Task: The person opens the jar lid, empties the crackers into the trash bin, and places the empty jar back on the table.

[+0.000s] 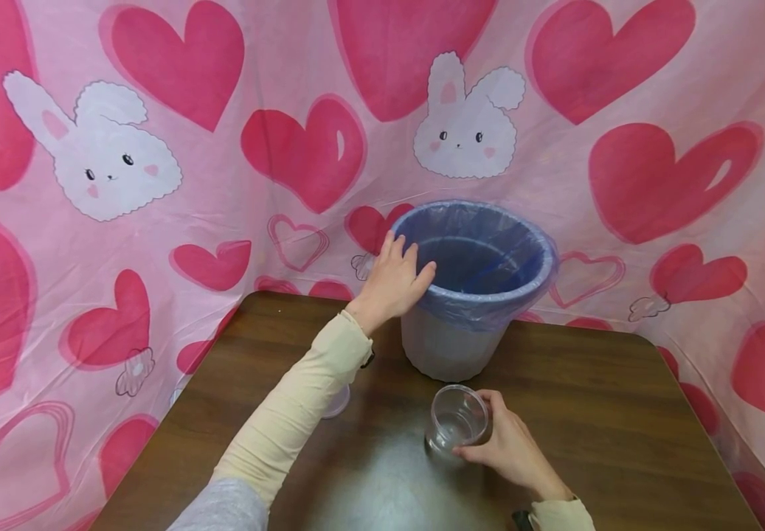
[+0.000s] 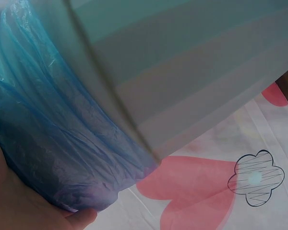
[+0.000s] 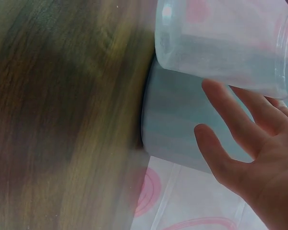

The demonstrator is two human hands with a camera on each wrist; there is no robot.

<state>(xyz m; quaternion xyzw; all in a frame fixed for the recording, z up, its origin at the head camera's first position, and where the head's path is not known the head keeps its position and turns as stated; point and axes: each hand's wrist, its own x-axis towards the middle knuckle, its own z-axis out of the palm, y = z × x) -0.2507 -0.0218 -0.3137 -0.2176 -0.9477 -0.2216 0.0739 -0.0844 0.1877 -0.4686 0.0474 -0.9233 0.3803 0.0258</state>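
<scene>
A grey bin (image 1: 448,346) lined with a blue plastic bag (image 1: 482,258) stands at the back of the brown table (image 1: 621,413). My left hand (image 1: 395,284) rests against the bin's left rim, fingers fairly straight on the bag. The left wrist view shows the palm (image 2: 19,206) touching the bag (image 2: 48,143) folded over the bin wall (image 2: 192,72). In front of the bin my right hand (image 1: 498,442) holds a clear plastic cup (image 1: 455,424) from its right side, low over the table. In the blurred right wrist view the cup (image 3: 225,43) lies against my fingers (image 3: 240,120), with the bin (image 3: 177,129) behind.
A second clear plastic piece (image 1: 337,404) shows under my left forearm, mostly hidden. A pink cloth (image 1: 156,221) with hearts and rabbits hangs behind and beside the table. Bare tabletop lies to the right of the bin and cup.
</scene>
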